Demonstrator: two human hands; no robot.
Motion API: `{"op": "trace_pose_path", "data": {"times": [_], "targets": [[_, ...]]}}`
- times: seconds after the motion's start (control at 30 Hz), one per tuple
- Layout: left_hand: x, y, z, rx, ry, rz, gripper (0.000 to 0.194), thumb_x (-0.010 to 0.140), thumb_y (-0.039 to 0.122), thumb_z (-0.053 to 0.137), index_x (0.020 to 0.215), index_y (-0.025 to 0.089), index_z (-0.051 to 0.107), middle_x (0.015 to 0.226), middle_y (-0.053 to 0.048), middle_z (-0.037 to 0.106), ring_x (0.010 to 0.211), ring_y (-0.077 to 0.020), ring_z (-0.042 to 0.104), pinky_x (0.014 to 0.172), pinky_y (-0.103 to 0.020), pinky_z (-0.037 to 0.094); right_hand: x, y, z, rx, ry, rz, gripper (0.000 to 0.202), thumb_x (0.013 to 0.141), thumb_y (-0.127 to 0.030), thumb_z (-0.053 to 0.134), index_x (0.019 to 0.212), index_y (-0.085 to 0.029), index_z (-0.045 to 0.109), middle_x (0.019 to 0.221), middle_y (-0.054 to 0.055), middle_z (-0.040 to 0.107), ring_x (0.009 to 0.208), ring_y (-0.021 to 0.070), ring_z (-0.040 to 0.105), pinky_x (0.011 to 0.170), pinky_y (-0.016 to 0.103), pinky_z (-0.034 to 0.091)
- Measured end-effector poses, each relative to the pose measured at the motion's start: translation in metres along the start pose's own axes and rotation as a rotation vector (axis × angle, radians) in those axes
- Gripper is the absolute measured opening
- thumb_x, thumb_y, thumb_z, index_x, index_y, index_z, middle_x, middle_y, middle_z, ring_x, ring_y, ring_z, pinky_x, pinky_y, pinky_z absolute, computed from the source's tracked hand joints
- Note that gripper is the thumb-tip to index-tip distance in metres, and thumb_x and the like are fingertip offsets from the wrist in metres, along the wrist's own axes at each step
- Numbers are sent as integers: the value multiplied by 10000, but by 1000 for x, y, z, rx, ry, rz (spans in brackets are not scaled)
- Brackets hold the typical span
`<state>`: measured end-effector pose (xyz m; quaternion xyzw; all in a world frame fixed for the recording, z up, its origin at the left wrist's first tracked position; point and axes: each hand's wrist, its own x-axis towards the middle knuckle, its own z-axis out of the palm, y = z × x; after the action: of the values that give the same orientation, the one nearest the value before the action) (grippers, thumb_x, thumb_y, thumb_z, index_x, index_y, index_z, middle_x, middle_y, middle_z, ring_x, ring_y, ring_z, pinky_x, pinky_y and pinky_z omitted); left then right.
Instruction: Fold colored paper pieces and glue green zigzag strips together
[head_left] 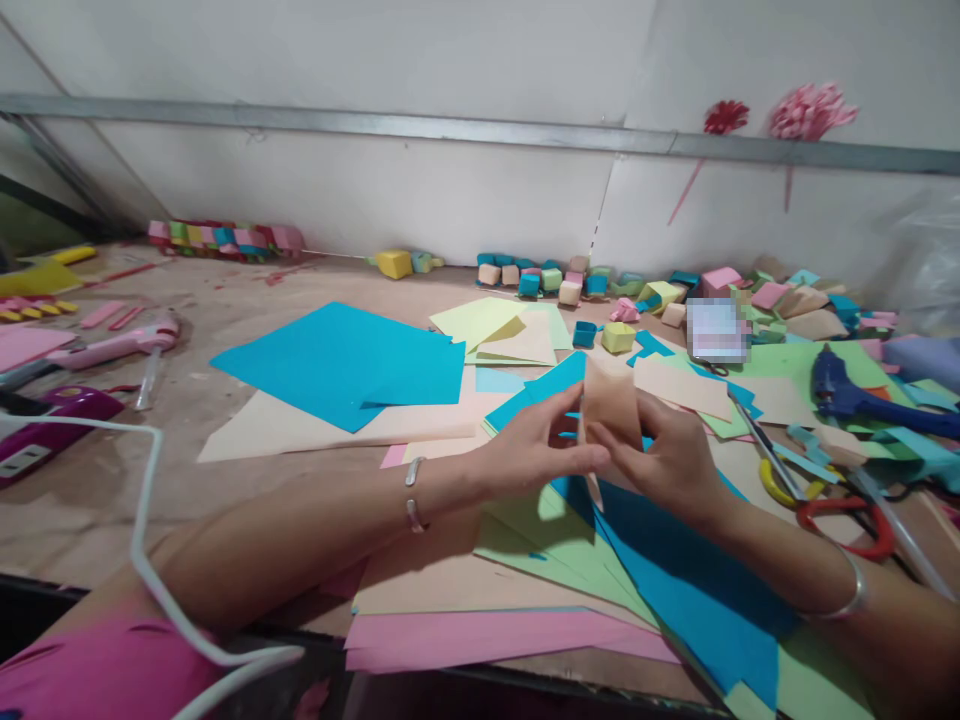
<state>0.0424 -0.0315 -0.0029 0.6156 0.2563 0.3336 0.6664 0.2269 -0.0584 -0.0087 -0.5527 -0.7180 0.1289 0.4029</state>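
Observation:
Both of my hands hold one folded piece of peach paper (611,392) above the middle of the table. My left hand (541,440) grips its left side, thumb pointing right across the lower part. On the right side, my right hand (671,455) pinches the paper between thumb and fingers. Under my hands lie blue paper (697,570) and light green sheets (551,545). Just beyond the held piece stand a small open blue paper box (585,334) and a pale yellow one (619,337).
Red-handled scissors (844,525) and a blue glue gun (855,390) lie among paper scraps at right. A large blue sheet (345,365) rests left of centre. A pink glue gun (127,345) and a white cable (142,520) are at left. Paper cubes (529,284) line the wall.

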Motion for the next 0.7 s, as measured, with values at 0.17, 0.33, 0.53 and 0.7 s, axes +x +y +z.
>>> {"op": "trace_pose_path", "data": {"times": [0.17, 0.33, 0.53, 0.7], "targets": [[10, -1, -11, -36, 109, -31, 296, 664, 88, 597, 944, 155, 665, 833, -26, 635, 701, -123, 564, 580, -220, 433, 14, 14, 0, 166, 16, 209, 205, 742, -381, 684, 737, -181, 639, 693, 42, 670, 629, 202, 566, 537, 296, 407], [10, -2, -17, 21, 149, -130, 183, 747, 247, 678, 885, 126, 675, 788, -50, 648, 660, -122, 560, 563, -230, 421, 20, 22, 4, 466, -122, 401, 348, 700, -400, 721, 934, -144, 687, 890, 80, 738, 703, 223, 638, 562, 296, 484], [11, -2, -21, 97, 234, -139, 215, 752, 174, 624, 548, 157, 558, 466, 28, 453, 456, -71, 354, 441, -218, 273, 24, 32, 5, 419, -150, 360, 263, 680, -373, 749, 806, -143, 733, 733, 38, 720, 628, 187, 607, 531, 274, 452], [19, -8, -27, 27, 297, -111, 72, 699, 118, 661, 744, 147, 709, 640, -18, 616, 542, -88, 472, 474, -204, 347, 30, 44, 8, 633, -166, 412, 257, 632, -342, 795, 820, -168, 775, 793, 41, 745, 710, 196, 639, 613, 296, 495]]}}
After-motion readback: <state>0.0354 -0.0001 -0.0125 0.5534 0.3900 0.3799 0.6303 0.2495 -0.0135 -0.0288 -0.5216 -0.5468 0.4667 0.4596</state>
